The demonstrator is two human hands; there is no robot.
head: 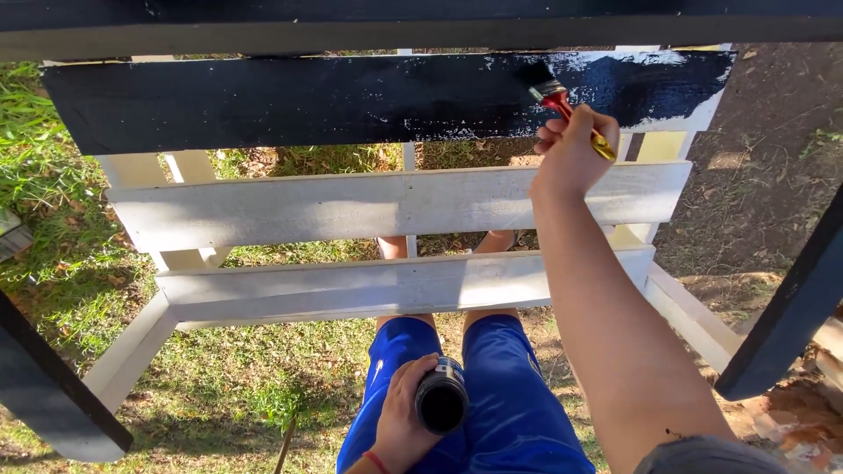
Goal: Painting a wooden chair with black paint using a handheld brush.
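Note:
My right hand [571, 149] grips a paintbrush [555, 95] with a red and yellow handle, its bristles pressed on a black-painted slat [307, 96] of a wooden frame. The slat's right end shows wet, shiny black paint with white still bare at its lower corner. Down by my blue shorts [509, 395], my left hand [402, 412] holds a small round tin of black paint [442, 399], its open mouth facing up. Two white slats [351, 206] lie below the black one, unpainted.
The frame's white legs [132, 351] stand on grass [53, 219] at the left and bare dirt [773, 158] at the right. Black-painted boards cross the top [421, 22], the lower left [44, 386] and the right edge [790, 307].

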